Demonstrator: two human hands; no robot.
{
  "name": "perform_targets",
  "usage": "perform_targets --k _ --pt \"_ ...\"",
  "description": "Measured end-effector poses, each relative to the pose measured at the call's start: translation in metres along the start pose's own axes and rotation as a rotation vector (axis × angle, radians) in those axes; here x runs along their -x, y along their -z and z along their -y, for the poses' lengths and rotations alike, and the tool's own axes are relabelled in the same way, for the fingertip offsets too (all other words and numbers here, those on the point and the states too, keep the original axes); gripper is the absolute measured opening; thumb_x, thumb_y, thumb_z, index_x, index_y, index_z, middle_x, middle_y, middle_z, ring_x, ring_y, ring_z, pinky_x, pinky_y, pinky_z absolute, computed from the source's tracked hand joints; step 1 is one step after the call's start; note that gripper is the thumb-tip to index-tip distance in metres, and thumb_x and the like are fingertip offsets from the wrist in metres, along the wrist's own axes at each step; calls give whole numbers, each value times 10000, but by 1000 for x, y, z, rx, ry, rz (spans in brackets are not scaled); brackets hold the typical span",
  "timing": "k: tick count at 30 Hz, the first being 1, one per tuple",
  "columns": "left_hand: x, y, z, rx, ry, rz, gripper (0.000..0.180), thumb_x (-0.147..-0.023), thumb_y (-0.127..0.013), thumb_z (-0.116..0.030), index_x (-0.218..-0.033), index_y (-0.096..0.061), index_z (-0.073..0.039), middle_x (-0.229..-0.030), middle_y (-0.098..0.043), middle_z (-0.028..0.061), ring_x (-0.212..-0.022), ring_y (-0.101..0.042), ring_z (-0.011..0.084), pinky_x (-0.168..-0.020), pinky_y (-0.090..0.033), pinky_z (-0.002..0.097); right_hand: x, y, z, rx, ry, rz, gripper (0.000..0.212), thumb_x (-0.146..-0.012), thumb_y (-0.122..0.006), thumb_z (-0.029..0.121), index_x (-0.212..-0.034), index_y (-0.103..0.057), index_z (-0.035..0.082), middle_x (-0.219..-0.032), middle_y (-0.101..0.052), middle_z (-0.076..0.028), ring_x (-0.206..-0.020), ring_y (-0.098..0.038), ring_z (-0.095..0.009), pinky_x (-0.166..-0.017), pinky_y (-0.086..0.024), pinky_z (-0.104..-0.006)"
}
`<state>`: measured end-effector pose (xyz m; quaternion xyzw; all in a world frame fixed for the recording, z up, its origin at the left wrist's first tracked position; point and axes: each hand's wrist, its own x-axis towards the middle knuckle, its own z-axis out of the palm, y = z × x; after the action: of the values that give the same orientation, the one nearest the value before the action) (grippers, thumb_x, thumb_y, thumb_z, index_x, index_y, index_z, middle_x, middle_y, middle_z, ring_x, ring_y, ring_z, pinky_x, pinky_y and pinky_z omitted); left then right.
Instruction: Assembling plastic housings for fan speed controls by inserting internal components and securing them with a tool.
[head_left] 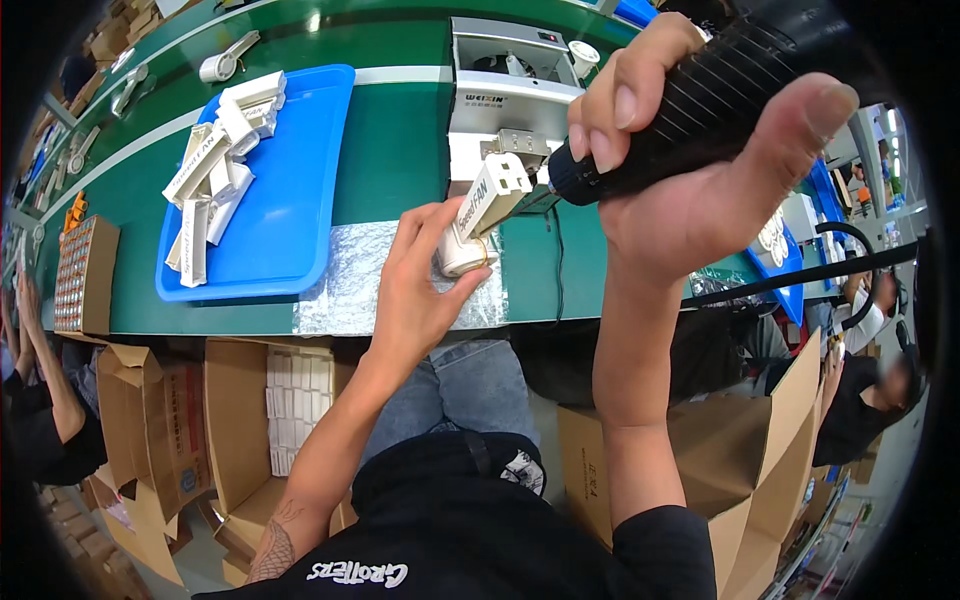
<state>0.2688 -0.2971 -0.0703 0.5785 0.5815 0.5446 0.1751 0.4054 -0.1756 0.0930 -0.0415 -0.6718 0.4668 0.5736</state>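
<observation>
My left hand (418, 275) grips a white plastic fan part (486, 205), a long hollow handle with a round end, near the table's front edge. A thin yellowish wire shows at the round end. My right hand (690, 190) holds a large black electric screwdriver (690, 105) tilted, its thumb lifted off the body. The screwdriver's tip lies close beside the handle's upper end; whether it touches is hard to tell. Just behind stands a grey screw feeder (508, 105) with a small metal bracket at its front.
A blue tray (290, 225) to the left bears several white handles (205, 170). Bubble wrap (340, 270) lies on the green table (390, 130). A carton of small parts (85, 275) stands far left. Open cardboard boxes (235, 400) flank my legs. Other people work at both sides.
</observation>
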Motion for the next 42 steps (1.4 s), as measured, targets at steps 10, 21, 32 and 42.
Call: perform_targets --k 10,21,32,42 --pt "2 -5 7 -24 -43 -19 761 -744 -912 27 -1442 -614 -27 -1355 -641 173 -1247 -651 361 -1061 -534 418 -1 -40 11 -269 -16 -270 700 -1076 -622 571 -1374 -451 -39 -719 -618 -49 -523 -577 -108 -474 -452 -240" --pt "4 -9 9 28 52 -25 753 -723 -883 78 -1423 -616 4 -1331 -632 150 -1241 -626 313 -1103 -483 395 -3 -25 -8 -200 58 -120 571 -1028 -781 384 -1372 -550 -8 -1125 -651 -51 -978 -600 -95 -755 -481 -253" --pt "1 -12 7 51 -32 13 715 -776 -887 -9 -1427 -591 -1 -1334 -606 206 -1231 -635 379 -1060 -511 426 -57 29 -14 -986 577 271 586 -1132 -485 570 -1317 -526 16 -612 -551 -38 -405 -499 -123 -378 -428 -264" --pt "1 1 9 85 51 0 701 -782 -868 -24 -1431 -605 -44 -1340 -611 186 -1236 -644 373 -1055 -519 427 -41 -15 -11 94 156 -255 436 -1141 -569 426 -1275 -576 11 -650 -575 -25 -441 -523 -94 -404 -412 -232"
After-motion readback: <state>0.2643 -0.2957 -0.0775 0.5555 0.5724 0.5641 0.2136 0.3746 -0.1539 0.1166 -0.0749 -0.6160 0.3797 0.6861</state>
